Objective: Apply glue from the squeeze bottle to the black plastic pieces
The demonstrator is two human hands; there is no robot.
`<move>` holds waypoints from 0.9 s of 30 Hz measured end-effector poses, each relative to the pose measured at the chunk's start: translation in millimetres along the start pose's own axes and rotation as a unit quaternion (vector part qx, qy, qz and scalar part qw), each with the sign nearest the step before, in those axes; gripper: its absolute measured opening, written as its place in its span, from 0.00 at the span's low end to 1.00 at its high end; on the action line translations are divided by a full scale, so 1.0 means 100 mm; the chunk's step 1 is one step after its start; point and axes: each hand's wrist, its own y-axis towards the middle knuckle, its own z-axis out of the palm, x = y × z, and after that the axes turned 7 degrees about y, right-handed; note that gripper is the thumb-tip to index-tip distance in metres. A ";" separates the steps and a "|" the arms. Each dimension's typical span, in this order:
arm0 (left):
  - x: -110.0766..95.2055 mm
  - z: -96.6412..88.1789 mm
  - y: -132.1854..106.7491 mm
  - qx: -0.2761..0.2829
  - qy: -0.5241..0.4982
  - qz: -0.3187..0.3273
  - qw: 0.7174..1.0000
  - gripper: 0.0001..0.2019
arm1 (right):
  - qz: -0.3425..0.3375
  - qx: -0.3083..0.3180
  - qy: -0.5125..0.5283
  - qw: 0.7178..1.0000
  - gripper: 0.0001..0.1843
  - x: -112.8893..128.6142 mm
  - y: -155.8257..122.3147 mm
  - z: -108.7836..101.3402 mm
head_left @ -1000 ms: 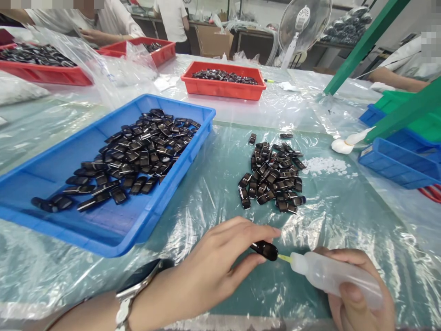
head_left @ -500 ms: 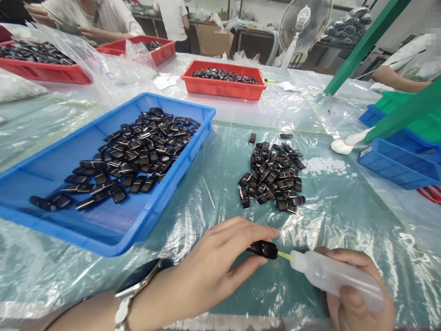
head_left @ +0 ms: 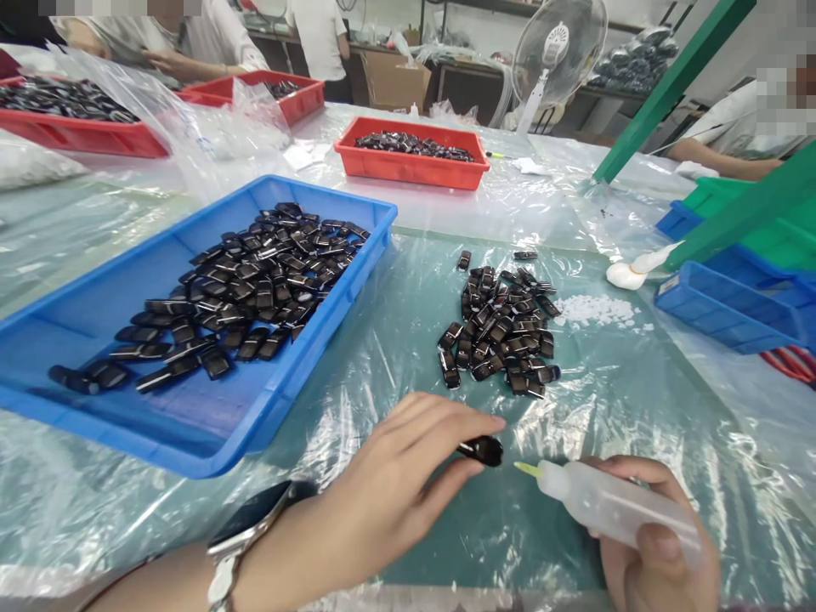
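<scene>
Between the thumb and fingers of my left hand (head_left: 408, 476) is a small glossy black plastic piece (head_left: 485, 450), its rounded end pointing right. My right hand (head_left: 663, 527) is wrapped round a translucent squeeze bottle (head_left: 631, 501) with a thin yellow-green nozzle tip. A small gap separates that tip from the black piece. Beyond my hands lies a pile of similar black pieces (head_left: 501, 327) on the plastic-covered table, with small white bits (head_left: 596, 310) beside it. To the left, a blue tray (head_left: 274, 416) holds many more black pieces.
A red bin (head_left: 414, 174) of dark pieces stands at the back, with other red bins at far left. On the right are a green post (head_left: 676, 93), a blue bin (head_left: 727, 310) and a white-wrapped bundle (head_left: 628, 274). People sit across the table; a fan (head_left: 558, 51) stands behind.
The nozzle tip was touching the black piece's end and is now apart from it. My left hand has shifted slightly up and left with the piece, which has tilted a little.
</scene>
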 end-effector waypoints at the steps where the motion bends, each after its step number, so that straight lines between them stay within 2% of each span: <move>1: 0.01 0.00 0.00 -0.019 0.011 -0.014 1.000 0.16 | -0.007 -0.008 0.015 1.000 0.27 0.00 0.02 0.02; 5: 0.11 -0.02 0.04 -0.091 0.027 -0.083 0.992 0.16 | -0.030 -0.056 0.071 0.995 0.20 0.03 0.06 0.08; 7: 0.16 -0.03 0.07 -0.108 0.019 -0.104 0.989 0.14 | -0.025 -0.066 0.085 0.994 0.17 0.06 0.05 0.10; 9: 0.20 -0.04 0.11 -0.119 0.001 -0.111 0.987 0.13 | 0.009 -0.050 0.068 0.996 0.18 0.08 0.05 0.09; 12: 0.23 -0.04 0.14 -0.110 -0.037 -0.124 0.986 0.11 | 0.074 0.007 -0.025 0.997 0.25 0.09 0.16 0.07; 14: 0.24 -0.02 0.14 -0.095 -0.052 -0.128 0.986 0.11 | 0.074 0.040 -0.086 0.993 0.27 0.07 0.28 0.09; 18: 0.25 0.03 0.12 -0.073 -0.062 -0.124 0.988 0.11 | 0.013 0.041 -0.144 0.989 0.28 -0.03 0.43 0.18; 23: 0.26 0.05 0.12 -0.068 -0.073 -0.139 0.985 0.11 | -0.110 -0.048 -0.217 0.969 0.42 -0.14 0.21 0.16; 25: 0.26 0.05 0.12 -0.068 -0.078 -0.141 0.985 0.10 | -0.167 -0.055 -0.244 0.954 0.35 -0.10 0.11 0.15; 27: 0.25 0.05 0.11 -0.068 -0.081 -0.136 0.985 0.11 | -0.206 0.013 -0.281 0.937 0.22 -0.03 0.05 0.21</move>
